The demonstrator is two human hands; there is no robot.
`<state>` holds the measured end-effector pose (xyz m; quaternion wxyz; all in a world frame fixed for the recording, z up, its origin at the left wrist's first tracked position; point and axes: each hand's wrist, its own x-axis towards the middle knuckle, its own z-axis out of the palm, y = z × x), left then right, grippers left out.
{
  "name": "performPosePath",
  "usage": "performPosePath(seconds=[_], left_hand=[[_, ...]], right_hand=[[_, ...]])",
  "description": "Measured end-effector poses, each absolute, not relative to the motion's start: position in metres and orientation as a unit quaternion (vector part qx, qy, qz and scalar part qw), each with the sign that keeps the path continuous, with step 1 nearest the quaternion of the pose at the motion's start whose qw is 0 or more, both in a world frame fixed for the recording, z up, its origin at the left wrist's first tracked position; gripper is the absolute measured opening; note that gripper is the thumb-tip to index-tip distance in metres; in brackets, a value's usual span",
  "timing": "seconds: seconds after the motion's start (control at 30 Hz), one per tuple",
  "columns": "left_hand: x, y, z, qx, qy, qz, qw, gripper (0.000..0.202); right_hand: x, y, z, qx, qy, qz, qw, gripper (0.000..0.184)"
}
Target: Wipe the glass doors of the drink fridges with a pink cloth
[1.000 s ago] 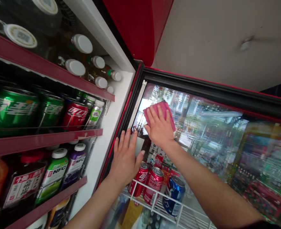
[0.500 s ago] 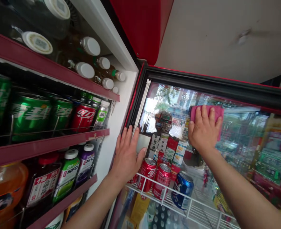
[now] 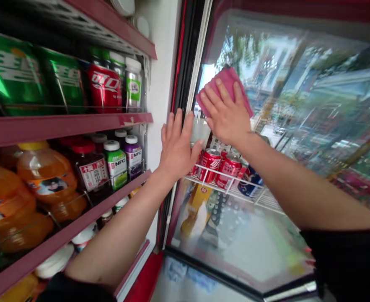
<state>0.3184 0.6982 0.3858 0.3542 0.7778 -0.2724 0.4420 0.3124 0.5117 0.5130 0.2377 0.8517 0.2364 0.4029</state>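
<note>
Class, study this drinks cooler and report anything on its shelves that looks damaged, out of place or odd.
The maroon shelf edge below the red Coca-Cola can has a pale, ragged patch near its right end. It breaks the smooth maroon strip, as if the surface were torn or peeling.

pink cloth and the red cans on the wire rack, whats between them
In the head view, the right hand lies between the pink cloth and the red cans; the cans stand behind the door glass.
</note>
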Motion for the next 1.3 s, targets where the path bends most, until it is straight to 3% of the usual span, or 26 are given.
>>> performPosePath(seconds=[0.13,0.27,0.4,0.47,0.7,0.8,0.87,1.0,1.03,1.1,1.3], left_hand=[[0.317,0.687,0.388,0.772,-0.289,0.433,0.363,0.087],[0.314,0.676,0.395,0.779,-0.288,0.417,0.369,0.087],[0.312,0.67,0.401,0.775,-0.299,0.424,0.361,0.089],[0.309,0.67,0.404,0.773,-0.301,0.43,0.357,0.09],[0.297,0.672,0.406,0.773,-0.291,0.444,0.347,0.085],[0.297,0.668,0.406,0.782,-0.281,0.441,0.34,0.087],[0.299,0.665,0.405,0.787,-0.275,0.428,0.349,0.088],[0.301,0.663,0.399,0.792,-0.27,0.416,0.355,0.09],[0.301,0.664,0.397,0.792,-0.272,0.421,0.35,0.089],[0.302,0.666,0.391,0.793,-0.277,0.429,0.333,0.086],[0.307,0.683,0.378,0.789,-0.265,0.474,0.286,0.082]], right_hand=[[0.264,0.426,0.512,0.858,0.244,0.38,0.244,0.067],[0.222,0.347,0.509,0.842,0.184,0.385,0.329,0.08],[0.219,0.333,0.509,0.837,0.158,0.372,0.369,0.051],[0.231,0.35,0.51,0.862,0.149,0.348,0.337,0.048],[0.306,0.445,0.505,0.952,0.201,0.203,0.109,0.046],[0.322,0.477,0.501,0.952,0.239,0.173,0.081,0.043],[0.32,0.487,0.5,0.939,0.275,0.178,0.106,0.044],[0.295,0.466,0.5,0.865,0.389,0.261,0.176,0.062],[0.287,0.454,0.5,0.855,0.402,0.273,0.183,0.057],[0.272,0.425,0.498,0.863,0.382,0.271,0.192,0.049],[0.262,0.374,0.486,0.887,0.288,0.241,0.267,0.07]])
